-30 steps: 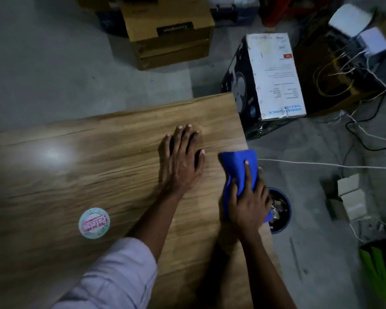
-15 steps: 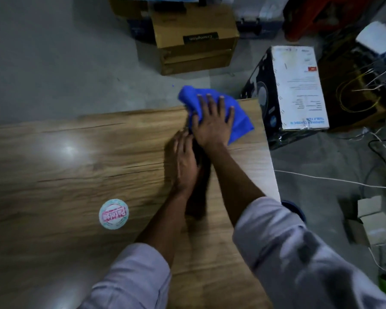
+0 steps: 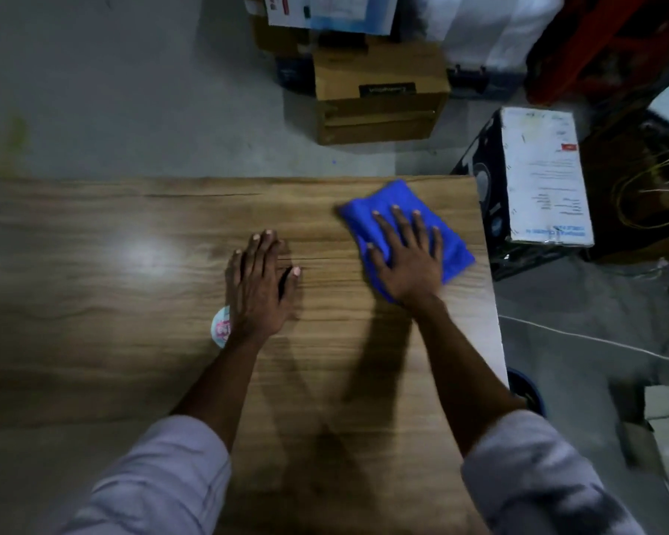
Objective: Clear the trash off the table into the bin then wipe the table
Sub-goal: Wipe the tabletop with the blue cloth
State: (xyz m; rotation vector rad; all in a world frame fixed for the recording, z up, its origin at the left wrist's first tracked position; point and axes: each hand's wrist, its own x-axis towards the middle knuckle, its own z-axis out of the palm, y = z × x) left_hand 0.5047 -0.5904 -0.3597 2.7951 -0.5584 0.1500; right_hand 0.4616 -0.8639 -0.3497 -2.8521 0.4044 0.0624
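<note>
Where the brown wood-grain counter (image 3: 132, 303) meets its far right corner, we list one crumpled blue cloth (image 3: 456, 251), our right hand (image 3: 410, 264) pressing it, fingers (image 3: 400, 229) straight and spread. Our left hand (image 3: 259, 287) lies flat, released, on the counter. A dark round bin (image 3: 530, 388) sits on the floor beside the right edge.

Cardboard box label (image 3: 387, 89), round sticker (image 3: 221, 330): print blurred, unreadable.

1. The left hand (image 3: 257, 291) lies flat mid-table, dividing the table's (image 3: 93, 283) wide left stretch from the right side.
2. A bare strip of wood separates it from the right hand (image 3: 406, 260) pressing the cloth (image 3: 454, 251).
3. Past the right edge stand a printed carton (image 3: 541, 175) and, nearer, the bin (image 3: 526, 391).
</note>
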